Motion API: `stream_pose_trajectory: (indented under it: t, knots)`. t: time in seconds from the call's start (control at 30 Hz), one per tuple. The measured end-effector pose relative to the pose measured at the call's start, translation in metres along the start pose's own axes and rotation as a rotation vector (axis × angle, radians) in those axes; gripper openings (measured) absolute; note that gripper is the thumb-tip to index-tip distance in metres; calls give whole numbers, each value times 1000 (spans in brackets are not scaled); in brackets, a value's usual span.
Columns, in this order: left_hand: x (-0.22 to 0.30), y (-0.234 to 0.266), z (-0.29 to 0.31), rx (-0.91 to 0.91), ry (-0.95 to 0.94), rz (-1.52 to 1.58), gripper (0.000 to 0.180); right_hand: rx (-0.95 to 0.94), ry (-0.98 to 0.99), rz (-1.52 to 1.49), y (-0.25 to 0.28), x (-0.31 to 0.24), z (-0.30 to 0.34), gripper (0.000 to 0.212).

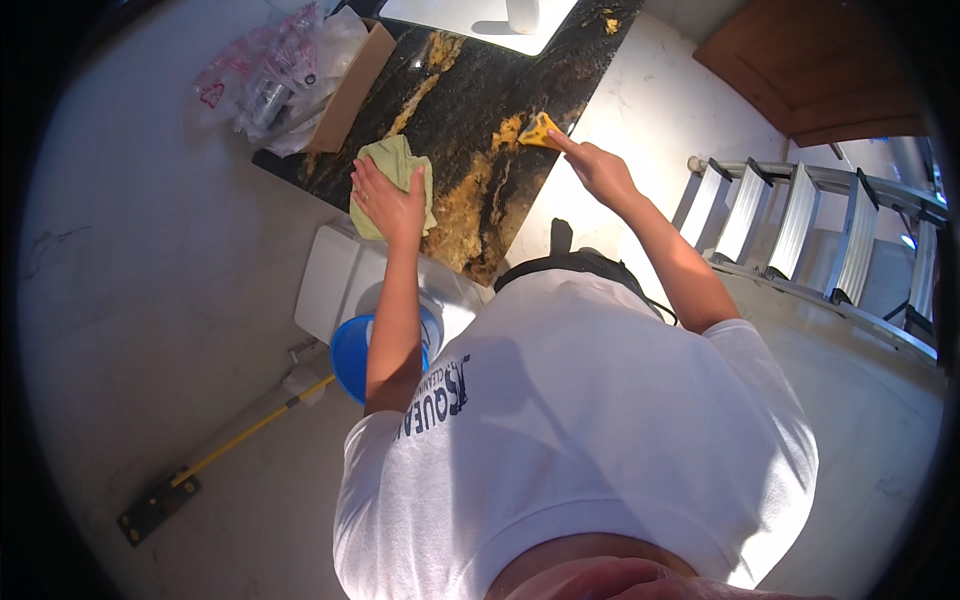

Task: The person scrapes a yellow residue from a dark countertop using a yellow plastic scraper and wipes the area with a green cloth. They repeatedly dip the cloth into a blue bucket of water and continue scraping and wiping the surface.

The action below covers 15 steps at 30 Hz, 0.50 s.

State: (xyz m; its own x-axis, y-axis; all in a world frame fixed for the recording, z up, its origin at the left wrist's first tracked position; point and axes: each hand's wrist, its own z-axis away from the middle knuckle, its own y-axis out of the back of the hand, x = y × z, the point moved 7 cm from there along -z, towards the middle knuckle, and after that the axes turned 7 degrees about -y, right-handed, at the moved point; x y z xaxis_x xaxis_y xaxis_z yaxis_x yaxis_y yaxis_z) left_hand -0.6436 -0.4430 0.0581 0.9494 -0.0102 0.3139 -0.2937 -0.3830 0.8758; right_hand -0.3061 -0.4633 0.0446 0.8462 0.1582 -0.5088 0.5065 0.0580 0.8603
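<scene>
My left hand (397, 208) lies flat on a folded light-green cloth (392, 155), fingers stretched out and thumb apart, pressing it onto the dark stone countertop (450, 125) with gold veins. To the right, my right hand (598, 172) grips a small yellow scraper (538, 130). Dark marks show on the scraper's flat head. Its head rests at or just over the countertop near the right edge, and my index finger reaches along it. The scraper's working edge is too small to make out.
An open cardboard box (352, 88) with plastic wrapping (275, 75) stands at the counter's left end. A white sink (480, 12) lies beyond. Below the counter are a white toilet tank (335, 275) and a blue bucket (350, 355). A yellow-handled floor tool (250, 432) lies left; an aluminium ladder (800, 220), right.
</scene>
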Motion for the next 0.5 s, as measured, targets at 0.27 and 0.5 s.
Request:
stream_pose_trajectory:
  t: [0.27,0.5]
  knots:
    - [1,1,-1,10,-11,4,89,14,-6,-22,12,16,11,54]
    - [1,0,-1,10,-4,14,89,-78,-80,19,13,23,5,53]
